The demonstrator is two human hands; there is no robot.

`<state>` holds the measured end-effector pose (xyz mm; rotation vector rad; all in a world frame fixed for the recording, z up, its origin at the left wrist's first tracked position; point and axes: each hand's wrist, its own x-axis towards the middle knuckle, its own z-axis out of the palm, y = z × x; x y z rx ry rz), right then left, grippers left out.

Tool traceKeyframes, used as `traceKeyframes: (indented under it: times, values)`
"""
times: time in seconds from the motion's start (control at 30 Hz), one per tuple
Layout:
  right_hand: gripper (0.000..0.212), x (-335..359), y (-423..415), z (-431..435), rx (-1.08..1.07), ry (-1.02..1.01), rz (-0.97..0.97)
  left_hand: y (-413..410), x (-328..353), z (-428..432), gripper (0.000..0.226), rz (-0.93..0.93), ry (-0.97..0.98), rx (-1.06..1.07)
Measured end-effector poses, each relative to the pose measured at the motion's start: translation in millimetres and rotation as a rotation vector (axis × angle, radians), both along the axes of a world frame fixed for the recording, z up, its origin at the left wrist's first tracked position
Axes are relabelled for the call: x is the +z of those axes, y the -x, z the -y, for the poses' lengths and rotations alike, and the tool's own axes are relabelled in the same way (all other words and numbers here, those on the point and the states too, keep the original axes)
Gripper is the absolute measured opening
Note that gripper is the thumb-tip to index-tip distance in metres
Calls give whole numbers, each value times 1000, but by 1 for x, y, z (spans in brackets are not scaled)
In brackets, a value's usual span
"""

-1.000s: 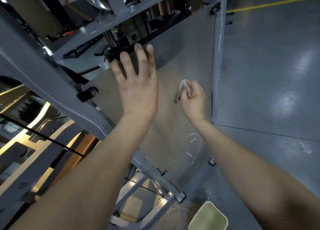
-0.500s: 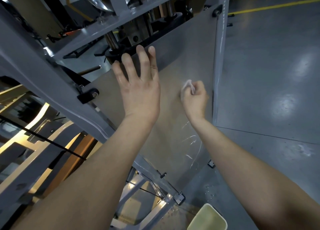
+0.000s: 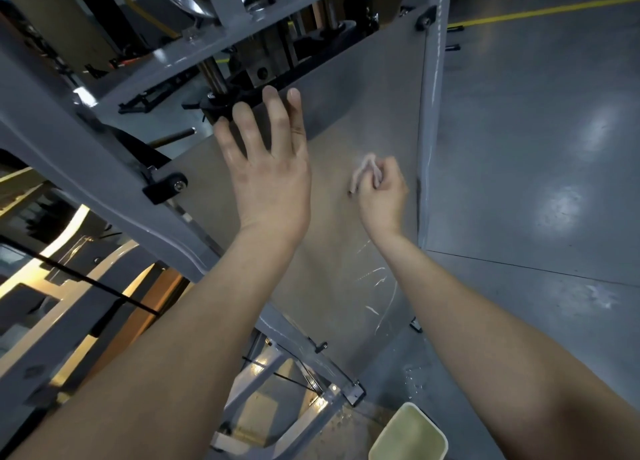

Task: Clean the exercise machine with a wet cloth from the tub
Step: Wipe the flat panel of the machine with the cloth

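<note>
A grey exercise machine (image 3: 114, 154) fills the left and middle of the head view, with a flat translucent panel (image 3: 346, 89) bolted to its frame. My left hand (image 3: 270, 172) lies flat against the panel with straight, spread fingers. My right hand (image 3: 382, 193) grips a small white cloth (image 3: 363, 170) bunched in its fingers and presses it on the panel near the right upright (image 3: 431, 113). Wet streaks (image 3: 377, 286) show on the panel below my right wrist. The pale tub (image 3: 408, 435) stands on the floor at the bottom edge.
Grey shiny floor (image 3: 536, 148) spreads to the right, with yellow lines (image 3: 540, 9) at the top. Water drops (image 3: 415, 380) lie on the floor by the tub. Black bolts, cables and frame bars crowd the left and lower middle.
My right hand with the cloth has shifted slightly on the panel, down-left after a small move up-right. My left hand stays pressed flat in nearly the same place.
</note>
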<state>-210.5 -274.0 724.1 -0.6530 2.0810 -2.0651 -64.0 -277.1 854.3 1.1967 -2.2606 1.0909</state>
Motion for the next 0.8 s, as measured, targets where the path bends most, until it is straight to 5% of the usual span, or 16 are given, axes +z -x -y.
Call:
traceKeyframes:
  times: [0.1, 0.27, 0.43, 0.57, 0.63, 0.8]
  values:
    - [35, -10, 2, 0, -58, -97, 282, 1, 0, -1, 106, -6, 4, 6]
    - [31, 18, -14, -1, 55, 54, -122, 1, -1, 0, 106, -4, 4, 3]
    - [33, -8, 8, 0, -53, -133, 306, 2, 0, -3, 110, 12, -10, 20]
    - [33, 25, -9, 0, 24, 60, -64, 2, 0, -1, 113, 12, -8, 26]
    - [29, 25, -9, 4, 32, 78, -79, 1, 1, -1, 113, 22, -11, 29]
    - [12, -6, 2, 3, -77, -140, 307, 2, 2, -3, 110, 21, -13, 38]
